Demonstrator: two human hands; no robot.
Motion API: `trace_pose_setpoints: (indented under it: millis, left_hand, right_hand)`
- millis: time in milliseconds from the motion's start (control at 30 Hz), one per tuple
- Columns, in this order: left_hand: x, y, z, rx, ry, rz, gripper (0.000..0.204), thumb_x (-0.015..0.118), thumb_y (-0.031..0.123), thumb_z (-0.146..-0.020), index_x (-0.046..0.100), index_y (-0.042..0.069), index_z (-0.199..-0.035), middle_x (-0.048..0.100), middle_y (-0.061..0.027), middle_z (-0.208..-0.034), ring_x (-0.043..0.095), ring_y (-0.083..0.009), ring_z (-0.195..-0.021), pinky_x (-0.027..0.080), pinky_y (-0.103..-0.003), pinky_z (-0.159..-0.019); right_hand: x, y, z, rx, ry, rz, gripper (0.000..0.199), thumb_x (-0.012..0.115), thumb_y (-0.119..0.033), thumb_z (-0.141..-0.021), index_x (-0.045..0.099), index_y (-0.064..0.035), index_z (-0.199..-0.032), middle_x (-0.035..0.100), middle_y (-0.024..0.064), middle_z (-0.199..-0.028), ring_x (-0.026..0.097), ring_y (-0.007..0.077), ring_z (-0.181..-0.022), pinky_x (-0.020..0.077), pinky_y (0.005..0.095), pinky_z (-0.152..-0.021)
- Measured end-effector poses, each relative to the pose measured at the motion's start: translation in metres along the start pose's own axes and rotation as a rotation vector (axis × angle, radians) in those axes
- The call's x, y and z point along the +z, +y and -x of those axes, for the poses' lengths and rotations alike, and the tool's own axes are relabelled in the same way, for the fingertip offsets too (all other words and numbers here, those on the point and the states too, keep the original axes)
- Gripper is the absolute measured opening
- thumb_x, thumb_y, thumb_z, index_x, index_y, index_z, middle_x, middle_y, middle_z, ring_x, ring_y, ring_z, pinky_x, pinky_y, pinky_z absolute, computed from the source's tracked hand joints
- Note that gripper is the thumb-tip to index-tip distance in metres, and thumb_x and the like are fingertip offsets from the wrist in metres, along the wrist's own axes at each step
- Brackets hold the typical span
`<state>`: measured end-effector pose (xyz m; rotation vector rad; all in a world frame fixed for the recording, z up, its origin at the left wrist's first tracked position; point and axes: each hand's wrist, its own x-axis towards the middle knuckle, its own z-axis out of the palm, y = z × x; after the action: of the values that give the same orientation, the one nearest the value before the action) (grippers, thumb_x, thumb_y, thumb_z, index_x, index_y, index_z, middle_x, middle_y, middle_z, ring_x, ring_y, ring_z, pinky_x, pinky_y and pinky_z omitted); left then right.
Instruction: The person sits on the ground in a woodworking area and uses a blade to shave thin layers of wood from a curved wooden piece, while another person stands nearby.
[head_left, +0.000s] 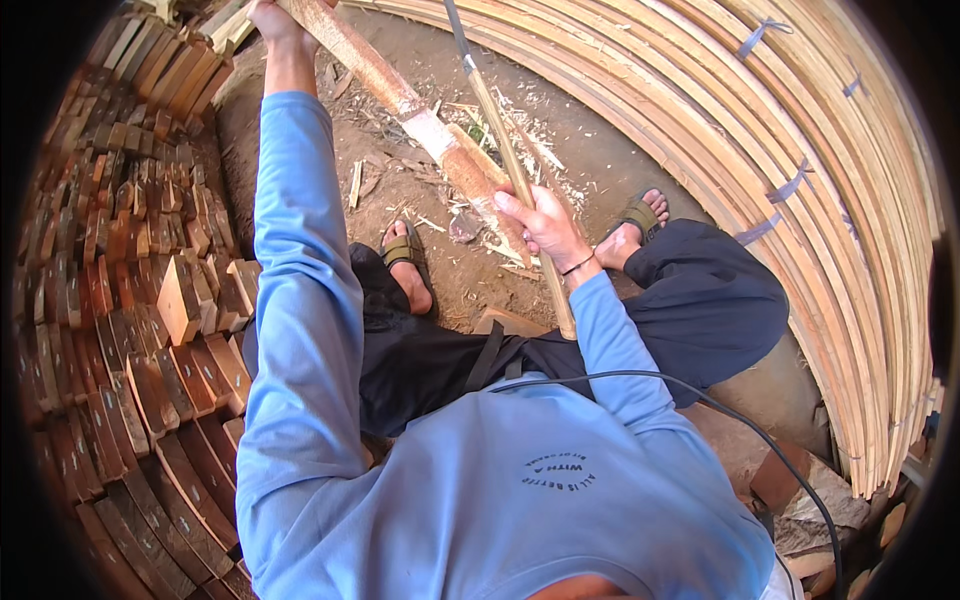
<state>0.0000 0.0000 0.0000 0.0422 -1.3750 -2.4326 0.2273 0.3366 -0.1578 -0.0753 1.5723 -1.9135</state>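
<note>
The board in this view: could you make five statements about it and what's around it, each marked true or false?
1. The left hand holds the board. True.
2. The right hand is empty. False: it grips a wooden handle.
3. Wood chips lie on the ground. True.
4. The feet wear boots. False: they wear sandals.
5. The sleeves are red. False: they are blue.

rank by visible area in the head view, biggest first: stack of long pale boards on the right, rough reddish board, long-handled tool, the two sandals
1. long pale boards
2. reddish board
3. long-handled tool
4. left sandal and right sandal: too alike to rank
</note>
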Motion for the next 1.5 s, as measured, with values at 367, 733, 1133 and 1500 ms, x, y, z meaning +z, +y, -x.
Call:
trace_pose_setpoints:
  millis: [367, 733, 1133, 1500]
  left_hand:
    - [-0.002, 0.008, 0.002, 0.132, 0.058, -0.082, 0.022, 0.060, 0.027, -0.082, 0.056, 0.006, -0.088, 0.055, -0.0090, -0.071, 0.055, -0.0230, -0.056, 0.046, -0.033, -0.050]
    - [-0.055, -0.056, 0.004, 0.395, 0.428, -0.201, 0.059, 0.059, -0.010, -0.073, 0.038, -0.014, -0.128, 0.060, -0.0191, -0.077, 0.061, -0.0289, -0.063, 0.056, -0.039, -0.067]
    - [-0.061, -0.133, 0.052, 0.391, 0.349, -0.506, 0.083, 0.075, -0.004, -0.068, 0.033, -0.005, -0.140, 0.053, -0.0163, -0.122, 0.057, -0.0295, -0.106, 0.047, -0.042, -0.099]
    - [-0.044, -0.156, 0.079, 0.420, 0.281, -0.441, 0.074, 0.083, 0.012, -0.076, 0.039, -0.001, -0.135, 0.057, -0.0133, -0.118, 0.059, -0.0228, -0.106, 0.049, -0.036, -0.096]
  right_hand:
    - [-0.037, 0.030, -0.004, -0.167, 0.107, -0.186, 0.027, 0.053, -0.013, -0.096, 0.061, -0.0016, -0.119, 0.056, 0.0028, -0.088, 0.050, 0.0054, -0.061, 0.0466, 0.0202, -0.047]
    - [-0.075, 0.029, 0.029, 0.195, 0.325, -0.151, 0.027, 0.047, -0.027, -0.103, 0.056, -0.0095, -0.122, 0.045, -0.0033, -0.069, 0.040, 0.0037, -0.052, 0.0378, 0.0174, -0.044]
    - [-0.075, 0.074, 0.017, 0.035, 0.474, 0.397, 0.026, 0.057, -0.027, -0.095, 0.071, -0.0116, -0.110, 0.059, 0.0041, -0.064, 0.058, 0.0116, -0.060, 0.0482, 0.0304, -0.054]
    - [-0.064, 0.040, 0.001, -0.068, 0.525, 0.752, 0.034, 0.054, -0.021, -0.096, 0.053, -0.0004, -0.122, 0.066, 0.0101, -0.087, 0.065, 0.0138, -0.064, 0.0491, 0.0304, -0.047]
